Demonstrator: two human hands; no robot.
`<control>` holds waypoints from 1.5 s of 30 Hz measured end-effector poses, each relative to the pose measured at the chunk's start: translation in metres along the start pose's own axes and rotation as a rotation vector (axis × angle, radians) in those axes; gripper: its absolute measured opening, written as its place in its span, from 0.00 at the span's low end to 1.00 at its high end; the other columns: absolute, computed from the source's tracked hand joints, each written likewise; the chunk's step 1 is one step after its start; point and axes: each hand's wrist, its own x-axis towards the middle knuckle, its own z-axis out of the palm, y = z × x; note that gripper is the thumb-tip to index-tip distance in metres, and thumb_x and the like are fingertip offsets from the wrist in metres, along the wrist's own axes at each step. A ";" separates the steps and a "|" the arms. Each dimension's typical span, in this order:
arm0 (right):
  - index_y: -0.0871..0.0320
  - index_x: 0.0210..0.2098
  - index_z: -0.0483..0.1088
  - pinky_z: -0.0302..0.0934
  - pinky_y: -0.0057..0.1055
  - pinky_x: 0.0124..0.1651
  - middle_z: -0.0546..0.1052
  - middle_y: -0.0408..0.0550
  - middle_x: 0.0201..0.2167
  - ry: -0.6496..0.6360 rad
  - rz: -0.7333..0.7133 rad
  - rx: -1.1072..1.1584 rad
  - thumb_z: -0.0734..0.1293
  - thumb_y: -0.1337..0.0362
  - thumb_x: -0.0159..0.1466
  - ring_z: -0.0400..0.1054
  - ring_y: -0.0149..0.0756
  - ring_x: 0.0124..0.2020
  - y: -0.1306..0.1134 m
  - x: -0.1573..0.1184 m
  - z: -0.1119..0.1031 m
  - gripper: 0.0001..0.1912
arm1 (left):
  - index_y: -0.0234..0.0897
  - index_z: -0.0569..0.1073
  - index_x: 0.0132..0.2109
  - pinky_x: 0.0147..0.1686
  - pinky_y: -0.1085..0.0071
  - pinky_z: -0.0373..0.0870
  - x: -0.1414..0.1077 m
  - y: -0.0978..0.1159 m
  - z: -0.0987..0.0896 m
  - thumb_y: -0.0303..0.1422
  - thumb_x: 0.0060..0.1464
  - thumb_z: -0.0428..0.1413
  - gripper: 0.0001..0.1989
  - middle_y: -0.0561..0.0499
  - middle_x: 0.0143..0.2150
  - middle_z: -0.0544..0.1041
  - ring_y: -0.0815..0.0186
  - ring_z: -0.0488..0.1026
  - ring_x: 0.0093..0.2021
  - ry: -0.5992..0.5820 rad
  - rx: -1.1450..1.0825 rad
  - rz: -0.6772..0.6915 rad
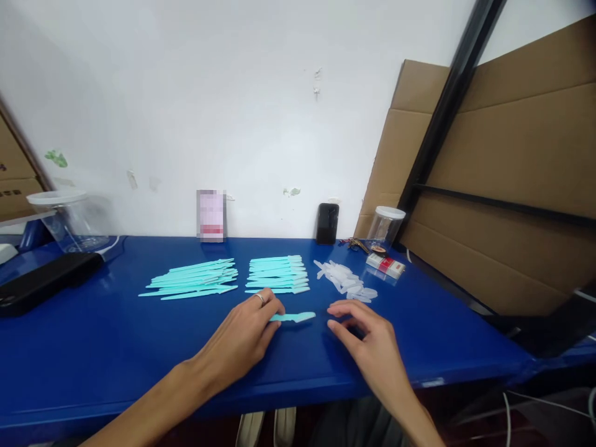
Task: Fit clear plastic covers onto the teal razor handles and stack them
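Observation:
My left hand (254, 326) is closed on the handle end of a turquoise stick-like tool (298, 317), whose wider tip points right. Facing that tip across a small gap, my right hand (365, 335) has its fingers apart with nothing visible between them. Behind my left hand lies a row of similar turquoise tools (277, 274), with tips to the right. Farther left is a looser pile of them (195, 279). A heap of translucent whitish small pieces (344, 279) sits behind my right hand.
On the blue table (116, 347) are a black case-like object (51, 279), a clear lidded jar (69, 220) at left, another jar (385, 226), keys (356, 245) and a red-white box (385, 266) at right. A black phone (327, 223) and a blurred card (211, 215) lean on the wall.

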 end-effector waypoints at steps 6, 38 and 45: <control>0.55 0.30 0.74 0.64 0.33 0.38 0.79 0.48 0.34 0.076 0.052 0.062 0.68 0.60 0.61 0.73 0.42 0.37 0.003 0.003 -0.005 0.06 | 0.41 0.71 0.42 0.46 0.60 0.65 0.023 -0.012 0.005 0.26 0.59 0.52 0.06 0.49 0.43 0.73 0.57 0.68 0.46 0.038 0.077 -0.044; 0.49 0.55 0.73 0.61 0.33 0.36 0.77 0.50 0.38 -0.015 0.045 -0.678 0.61 0.61 0.66 0.72 0.42 0.36 0.022 0.014 -0.041 0.19 | 0.40 0.73 0.39 0.41 0.61 0.65 0.040 -0.024 0.012 0.31 0.65 0.43 0.13 0.48 0.39 0.72 0.57 0.68 0.41 0.072 0.285 0.065; 0.51 0.32 0.74 0.58 0.30 0.35 0.76 0.43 0.34 -0.053 0.009 -0.609 0.64 0.62 0.65 0.70 0.38 0.34 0.019 0.011 -0.037 0.07 | 0.43 0.74 0.39 0.46 0.62 0.63 0.019 -0.047 -0.041 0.39 0.64 0.45 0.13 0.50 0.37 0.75 0.58 0.70 0.41 0.123 0.271 -0.061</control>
